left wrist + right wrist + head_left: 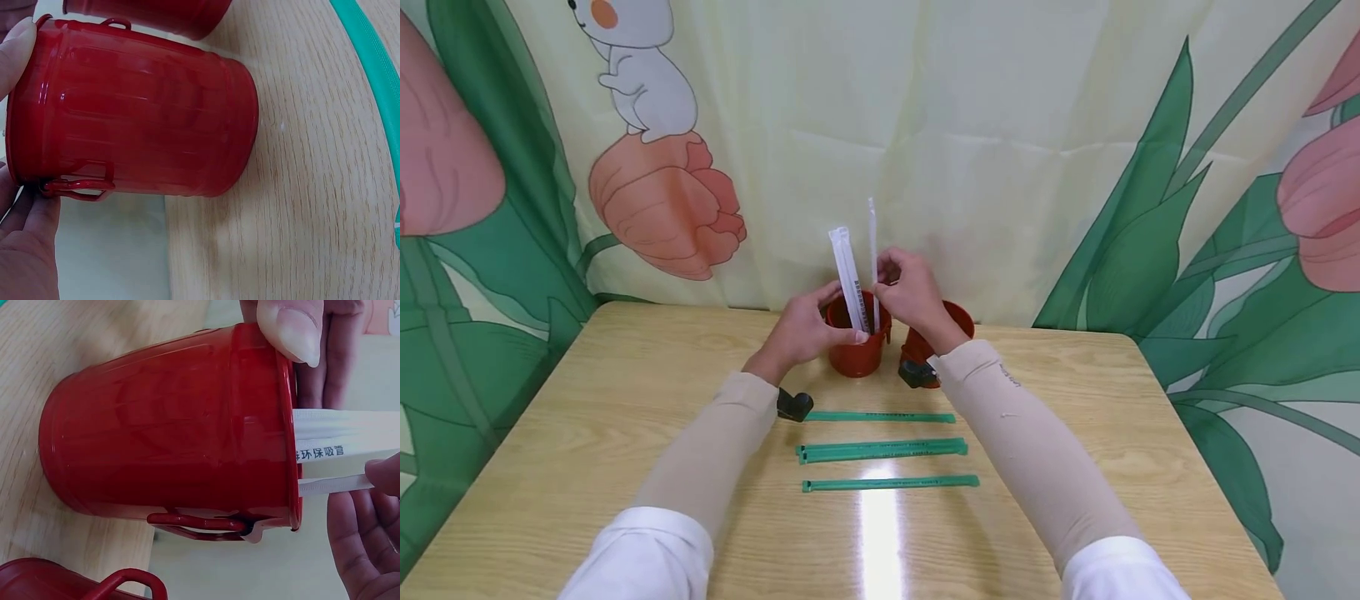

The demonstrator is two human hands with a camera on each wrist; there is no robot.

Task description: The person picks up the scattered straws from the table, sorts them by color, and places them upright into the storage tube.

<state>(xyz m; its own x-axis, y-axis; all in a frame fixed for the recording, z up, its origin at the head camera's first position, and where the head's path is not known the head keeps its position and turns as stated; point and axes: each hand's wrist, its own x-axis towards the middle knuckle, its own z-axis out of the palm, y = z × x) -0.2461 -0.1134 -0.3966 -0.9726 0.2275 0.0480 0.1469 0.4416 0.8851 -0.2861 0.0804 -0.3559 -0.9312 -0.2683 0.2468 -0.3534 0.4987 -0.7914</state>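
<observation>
My left hand (801, 332) grips the rim of a small red bucket (856, 362), its thumb on the near side and fingers around the far-left side. The bucket stands upright on the table and has small side handles. Several white paper-wrapped straws (847, 271) lean together inside it, printed with dark characters. Over the right part of the rim, my right hand (913, 292) pinches a single white-wrapped straw (872, 237) between thumb and fingers. In the right wrist view this straw (334, 484) has its lower end inside the bucket.
A second red bucket (959, 317) stands to the right, partly behind my right wrist. Green-wrapped straws (880, 417) lie in rows across the wooden table (625, 400), nearer to me. A patterned curtain (985, 167) hangs behind the table's far edge.
</observation>
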